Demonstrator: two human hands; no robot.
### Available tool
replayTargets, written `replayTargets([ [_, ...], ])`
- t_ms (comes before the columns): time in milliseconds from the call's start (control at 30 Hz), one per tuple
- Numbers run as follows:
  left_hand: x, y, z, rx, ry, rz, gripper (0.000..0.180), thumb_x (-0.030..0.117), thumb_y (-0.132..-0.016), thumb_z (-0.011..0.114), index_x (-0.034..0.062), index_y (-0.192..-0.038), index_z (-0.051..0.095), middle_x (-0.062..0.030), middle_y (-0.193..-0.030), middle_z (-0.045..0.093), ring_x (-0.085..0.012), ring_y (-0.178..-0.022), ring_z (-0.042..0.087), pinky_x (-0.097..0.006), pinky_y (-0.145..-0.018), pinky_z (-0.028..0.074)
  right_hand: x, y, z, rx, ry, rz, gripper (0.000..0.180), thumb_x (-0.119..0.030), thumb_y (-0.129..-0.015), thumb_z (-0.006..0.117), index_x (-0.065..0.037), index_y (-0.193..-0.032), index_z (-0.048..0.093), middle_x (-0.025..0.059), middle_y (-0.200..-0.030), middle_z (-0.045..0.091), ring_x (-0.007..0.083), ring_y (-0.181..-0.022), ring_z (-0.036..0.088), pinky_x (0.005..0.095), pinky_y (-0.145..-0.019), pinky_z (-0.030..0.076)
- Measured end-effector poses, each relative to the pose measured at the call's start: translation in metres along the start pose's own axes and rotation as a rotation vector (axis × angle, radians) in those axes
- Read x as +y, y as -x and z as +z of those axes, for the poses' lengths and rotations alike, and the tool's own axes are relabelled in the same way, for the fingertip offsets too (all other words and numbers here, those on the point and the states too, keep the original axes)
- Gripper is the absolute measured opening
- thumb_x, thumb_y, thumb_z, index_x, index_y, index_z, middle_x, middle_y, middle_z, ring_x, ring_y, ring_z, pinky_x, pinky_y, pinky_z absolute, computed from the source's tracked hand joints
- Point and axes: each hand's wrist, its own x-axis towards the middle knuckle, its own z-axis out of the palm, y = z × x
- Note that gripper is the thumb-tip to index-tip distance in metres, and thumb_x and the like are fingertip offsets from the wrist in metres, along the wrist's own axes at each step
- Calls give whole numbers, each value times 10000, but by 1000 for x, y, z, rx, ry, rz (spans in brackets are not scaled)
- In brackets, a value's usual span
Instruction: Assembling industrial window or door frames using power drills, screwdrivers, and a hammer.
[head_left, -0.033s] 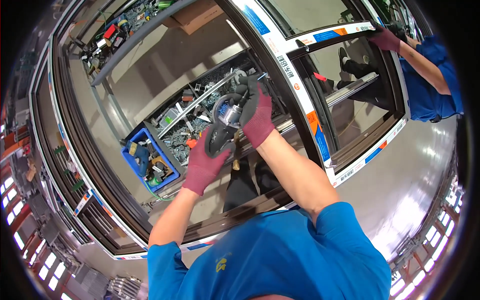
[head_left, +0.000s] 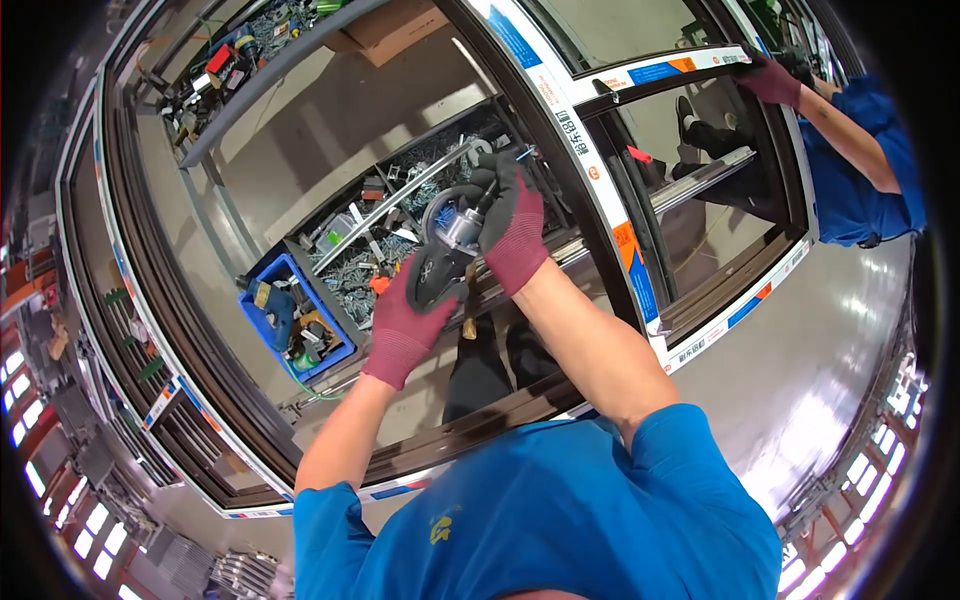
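Note:
In front of me, my left hand (head_left: 415,315) and my right hand (head_left: 512,222), both in maroon gloves with black palms, close around a small hand-held tool (head_left: 461,228). It has a silver metal head and a round, ring-like part on its far left side. My left hand wraps its near end; my right hand grips it from the right. Fingers cover much of it, so its exact kind is unclear. A thin light-blue tip (head_left: 525,154) shows beside my right fingers. Beneath the hands lies a dark tray (head_left: 376,160) of loose screws and metal fittings.
A dark window frame (head_left: 585,190) with white taped edges surrounds my reach. A blue bin (head_left: 345,350) with a cordless drill (head_left: 280,315) stands left of the tray. Another person's gloved hand (head_left: 770,80) rests on the frame at far right. More tools (head_left: 215,80) lie at upper left.

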Motion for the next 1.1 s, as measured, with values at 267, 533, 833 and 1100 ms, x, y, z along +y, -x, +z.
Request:
replayTargets([
  [267, 0, -26, -22, -30, 18, 25, 644, 217, -826, 847, -9, -1383, 618, -200, -1181, 749, -236, -1114, 716, -368, -984, 540, -12, -13, -4, -10, 182, 97, 335, -321, -1093, 533, 3, -1027, 582, 123, -868, 666, 229, -763, 665, 349, -733, 573],
  [533, 5, -58, -39, -135, -30, -29, 587, 319, -869, 810, -39, -1309, 657, -222, -1140, 742, -280, -1062, 726, -379, -957, 543, -19, -45, -29, -147, 289, 110, 418, -404, -1077, 553, 5, -1152, 594, 162, -990, 713, 260, -842, 721, 348, -673, 576],
  [833, 26, -82, -42, -186, 1, -31, 593, 325, -851, 830, -48, -1280, 660, -225, -1134, 730, -325, -1055, 730, -403, -947, 555, -20, -68, -37, -221, 263, 51, 437, -440, -1096, 528, -26, -1222, 583, 145, -1063, 731, 247, -934, 737, 298, -680, 564],
  [1100, 17, -88, -43, -151, -108, 30, 597, 355, -853, 822, -32, -1280, 665, -234, -1140, 729, -346, -1069, 719, -410, -963, 546, -20, -73, -37, -194, 306, 48, 430, -441, -1102, 508, -39, -1243, 566, 144, -1102, 724, 241, -956, 737, 282, -657, 546],
])
